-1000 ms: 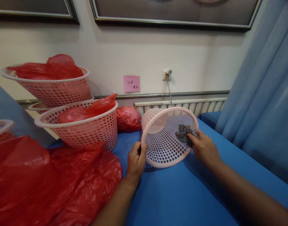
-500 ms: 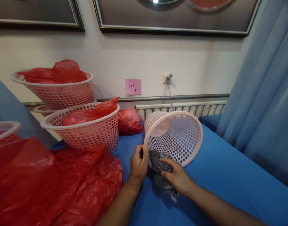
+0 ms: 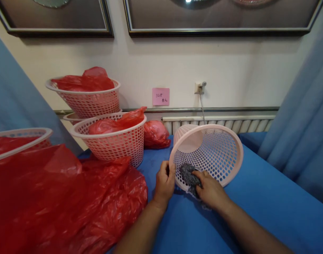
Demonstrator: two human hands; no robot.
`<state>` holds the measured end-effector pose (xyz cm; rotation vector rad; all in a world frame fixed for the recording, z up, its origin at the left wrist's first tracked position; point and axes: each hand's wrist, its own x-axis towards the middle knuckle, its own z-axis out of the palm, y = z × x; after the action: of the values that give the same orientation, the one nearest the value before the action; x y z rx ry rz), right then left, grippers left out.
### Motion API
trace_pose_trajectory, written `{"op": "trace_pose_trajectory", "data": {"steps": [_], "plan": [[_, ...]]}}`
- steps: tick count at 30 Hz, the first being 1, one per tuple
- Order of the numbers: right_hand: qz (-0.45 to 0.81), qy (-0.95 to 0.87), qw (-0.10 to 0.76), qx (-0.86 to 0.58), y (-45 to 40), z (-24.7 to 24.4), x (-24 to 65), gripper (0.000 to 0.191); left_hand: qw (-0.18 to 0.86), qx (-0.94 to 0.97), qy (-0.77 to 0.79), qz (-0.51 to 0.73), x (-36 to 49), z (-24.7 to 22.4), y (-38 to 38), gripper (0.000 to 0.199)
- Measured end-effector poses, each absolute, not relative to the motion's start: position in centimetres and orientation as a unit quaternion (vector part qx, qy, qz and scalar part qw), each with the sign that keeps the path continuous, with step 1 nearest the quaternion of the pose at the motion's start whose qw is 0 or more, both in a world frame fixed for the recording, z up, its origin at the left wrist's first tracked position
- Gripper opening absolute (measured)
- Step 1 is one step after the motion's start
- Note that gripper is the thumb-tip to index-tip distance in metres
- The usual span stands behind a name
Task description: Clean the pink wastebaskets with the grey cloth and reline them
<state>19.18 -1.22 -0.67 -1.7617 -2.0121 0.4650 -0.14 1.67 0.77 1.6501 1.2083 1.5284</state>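
Item: one pink mesh basket (image 3: pixel 216 151), tipped on its side above the blue table cover (image 3: pixel 182 225), mouth facing the person.

Left hand (image 3: pixel 164 181): thumb and fingers closed round the left part of the rim, a grip unchanged from the earlier views.

Right hand (image 3: pixel 210 190): fingers bunched around a dark grey cloth (image 3: pixel 188 173), at the lower left of the mouth.

Change noted: the cloth, which hung in front of the lower rim half a second ago, is now mostly inside it. For the work in hand, this puts the cloth within reach of the lower inner wall; it seems to press there, though the fingers mask the contact.

Hidden or cut off: the basket's underside and whether its lower rim bears on the cover; the left fingertips, behind the rim; the left-hand basket (image 3: pixel 42 139), cropped by the frame; the contents of the red plastic heap (image 3: pixel 71 197). The lower writing on the pink note (image 3: pixel 160 96) is hard to read.
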Motion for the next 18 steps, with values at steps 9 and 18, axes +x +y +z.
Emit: {"op": "trace_pose_trajectory", "data": {"steps": [9, 18], "plan": [[0.299, -0.682, 0.428, -0.512, -1.1, -2.2, 19.0, 0.052, 0.324, 0.635, 0.435, 0.550, 1.2, 0.3, 0.9, 0.028], [0.289, -0.747, 0.362, -0.477, -2.1, -0.6, 19.5, 0.054, 0.303, 0.607, 0.449, 0.581, 0.9, 0.3, 0.9, 0.029]]}}
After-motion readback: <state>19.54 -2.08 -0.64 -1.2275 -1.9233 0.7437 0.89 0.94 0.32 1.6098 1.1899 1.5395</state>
